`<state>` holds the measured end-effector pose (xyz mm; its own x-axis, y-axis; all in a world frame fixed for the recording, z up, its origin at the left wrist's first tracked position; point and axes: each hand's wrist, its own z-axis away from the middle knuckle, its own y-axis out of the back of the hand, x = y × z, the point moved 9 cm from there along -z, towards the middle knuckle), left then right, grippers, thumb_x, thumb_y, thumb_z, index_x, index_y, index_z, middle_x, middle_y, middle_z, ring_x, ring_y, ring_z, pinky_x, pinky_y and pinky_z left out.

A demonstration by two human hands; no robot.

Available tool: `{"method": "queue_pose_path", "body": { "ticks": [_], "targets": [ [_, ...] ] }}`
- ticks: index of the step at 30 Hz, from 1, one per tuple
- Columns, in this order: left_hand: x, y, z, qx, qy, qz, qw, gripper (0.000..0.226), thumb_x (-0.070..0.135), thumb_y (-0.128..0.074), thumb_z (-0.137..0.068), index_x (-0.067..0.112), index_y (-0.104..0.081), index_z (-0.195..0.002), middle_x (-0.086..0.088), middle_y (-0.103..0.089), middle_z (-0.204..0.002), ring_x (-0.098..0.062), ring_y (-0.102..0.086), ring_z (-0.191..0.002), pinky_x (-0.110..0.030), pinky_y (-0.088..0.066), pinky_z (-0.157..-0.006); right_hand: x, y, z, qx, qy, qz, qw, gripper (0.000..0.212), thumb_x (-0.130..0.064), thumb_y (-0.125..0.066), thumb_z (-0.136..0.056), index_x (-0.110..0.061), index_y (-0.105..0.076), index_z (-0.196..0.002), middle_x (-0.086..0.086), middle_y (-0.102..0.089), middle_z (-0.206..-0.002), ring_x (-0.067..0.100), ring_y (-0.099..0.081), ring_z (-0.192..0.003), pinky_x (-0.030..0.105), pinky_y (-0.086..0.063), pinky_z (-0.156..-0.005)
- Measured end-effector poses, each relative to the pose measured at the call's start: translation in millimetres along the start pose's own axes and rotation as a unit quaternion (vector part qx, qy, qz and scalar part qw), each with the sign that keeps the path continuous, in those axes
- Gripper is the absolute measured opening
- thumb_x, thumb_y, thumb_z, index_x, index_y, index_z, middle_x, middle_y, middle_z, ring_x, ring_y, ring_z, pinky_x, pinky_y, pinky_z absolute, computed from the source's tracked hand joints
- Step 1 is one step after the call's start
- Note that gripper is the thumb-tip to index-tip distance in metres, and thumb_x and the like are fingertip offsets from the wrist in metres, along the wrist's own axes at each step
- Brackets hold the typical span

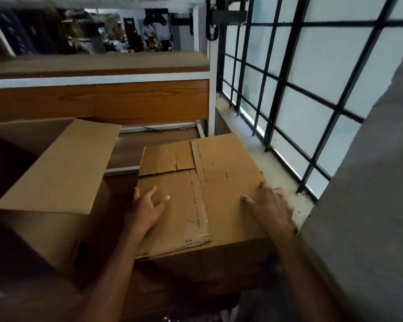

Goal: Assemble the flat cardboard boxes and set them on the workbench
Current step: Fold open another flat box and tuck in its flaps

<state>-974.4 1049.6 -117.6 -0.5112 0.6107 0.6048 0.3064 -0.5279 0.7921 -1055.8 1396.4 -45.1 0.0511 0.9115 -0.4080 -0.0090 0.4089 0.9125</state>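
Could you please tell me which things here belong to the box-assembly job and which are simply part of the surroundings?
Job:
- folded cardboard box, both palms flat on its top flaps
- left hand
- right hand
- second cardboard box, flap raised
- wooden workbench

Surroundings:
- barred window
- window sill
- grey wall
- white shelf frame

Plain tan boxes (203, 198), an orange wood-grain panel (98, 101) framed in white, and black bars (286, 73) over pale frosted glass.
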Motion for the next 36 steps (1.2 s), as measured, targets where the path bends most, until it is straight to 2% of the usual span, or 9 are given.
{"method": "queue_pose_path", "body": {
  "ticks": [8, 12, 15, 18, 21, 25, 29, 33, 36],
  "targets": [
    [-9, 10, 16, -0.056, -0.002, 0.102, 0.993, 0.063, 0.059, -0.041, -0.095, 0.032, -0.032, -0.151, -0.012, -0.01, -0.163, -0.035, -0.024, -0.145, -0.046, -0.024, -0.115, -70, 92, 46, 0.085, 0.093, 0.005, 0.992, 0.043, -0.03, -0.059, -0.086, -0.015, -0.056, -0.126, 0.012, -0.057, -0.12, 0.031, -0.059, -0.107, 0.041, -0.045, -0.092],
    [-21, 16, 24, -0.092, -0.026, 0.123, 0.988, 0.061, 0.05, -0.034, -0.101, 0.025, -0.019, -0.155, -0.011, -0.007, -0.164, -0.03, -0.009, -0.15, -0.045, -0.016, -0.12, -120, 115, 84, 0.089, 0.207, 0.009, 0.974, 0.053, -0.023, -0.059, -0.083, -0.02, -0.052, -0.135, 0.008, -0.062, -0.12, 0.028, -0.061, -0.105, 0.036, -0.047, -0.082],
    [-25, 23, 36, -0.1, -0.04, 0.163, 0.981, 0.069, 0.057, -0.031, -0.098, 0.02, -0.018, -0.155, -0.01, -0.01, -0.164, -0.029, -0.015, -0.149, -0.048, -0.018, -0.12, -131, 126, 99, 0.002, 0.267, -0.072, 0.961, 0.058, -0.042, -0.063, -0.082, -0.031, -0.052, -0.138, 0.001, -0.06, -0.13, 0.021, -0.058, -0.113, 0.032, -0.044, -0.084],
    [-32, 22, 56, -0.109, -0.038, 0.241, 0.964, 0.079, 0.075, -0.037, -0.086, 0.026, -0.037, -0.149, -0.005, -0.034, -0.156, -0.026, -0.037, -0.139, -0.051, -0.03, -0.114, -98, 118, 102, -0.037, 0.216, -0.255, 0.942, 0.07, -0.077, -0.052, -0.069, -0.037, -0.06, -0.127, -0.001, -0.065, -0.124, 0.017, -0.063, -0.106, 0.042, -0.05, -0.094],
    [-26, 19, 73, -0.088, -0.055, 0.164, 0.981, 0.081, 0.081, -0.035, -0.084, 0.034, -0.032, -0.151, 0.004, -0.023, -0.159, -0.027, -0.021, -0.147, -0.052, -0.018, -0.118, -61, 99, 105, 0.003, 0.136, -0.308, 0.942, 0.063, -0.075, -0.041, -0.084, -0.033, -0.062, -0.127, -0.001, -0.066, -0.119, 0.02, -0.06, -0.109, 0.043, -0.046, -0.096],
    [0, 15, 78, -0.101, -0.074, 0.15, 0.981, 0.094, 0.088, -0.021, -0.078, 0.035, -0.017, -0.155, -0.004, -0.012, -0.164, -0.029, -0.01, -0.15, -0.054, -0.01, -0.12, -85, 117, 122, 0.017, 0.167, -0.217, 0.962, 0.065, -0.072, -0.026, -0.092, -0.026, -0.063, -0.121, 0.001, -0.062, -0.109, 0.022, -0.056, -0.101, 0.039, -0.04, -0.086],
    [8, -18, 79, -0.18, -0.082, 0.337, 0.92, 0.085, 0.083, -0.041, -0.081, 0.03, -0.04, -0.147, -0.003, -0.039, -0.154, -0.02, -0.039, -0.139, -0.048, -0.028, -0.117, -135, 137, 154, 0.069, 0.22, -0.089, 0.969, 0.057, -0.06, -0.02, -0.099, -0.022, -0.055, -0.122, 0.006, -0.06, -0.112, 0.025, -0.053, -0.097, 0.045, -0.041, -0.093],
    [49, 13, 127, -0.199, -0.09, 0.443, 0.87, 0.059, 0.058, -0.037, -0.097, 0.016, -0.057, -0.132, -0.011, -0.067, -0.124, -0.025, -0.064, -0.114, -0.044, -0.047, -0.101, -159, 140, 172, 0.081, 0.326, -0.013, 0.942, 0.037, -0.034, -0.028, -0.105, -0.021, -0.047, -0.134, 0.008, -0.058, -0.13, 0.028, -0.056, -0.112, 0.043, -0.045, -0.091],
    [59, 33, 134, -0.214, -0.076, 0.487, 0.843, 0.059, 0.06, -0.037, -0.097, 0.017, -0.058, -0.131, -0.012, -0.069, -0.119, -0.029, -0.067, -0.11, -0.05, -0.048, -0.1, -143, 134, 152, 0.03, 0.311, -0.009, 0.95, 0.041, -0.05, -0.033, -0.097, -0.032, -0.057, -0.125, 0.002, -0.061, -0.127, 0.021, -0.058, -0.105, 0.041, -0.048, -0.088]
  ]
}}
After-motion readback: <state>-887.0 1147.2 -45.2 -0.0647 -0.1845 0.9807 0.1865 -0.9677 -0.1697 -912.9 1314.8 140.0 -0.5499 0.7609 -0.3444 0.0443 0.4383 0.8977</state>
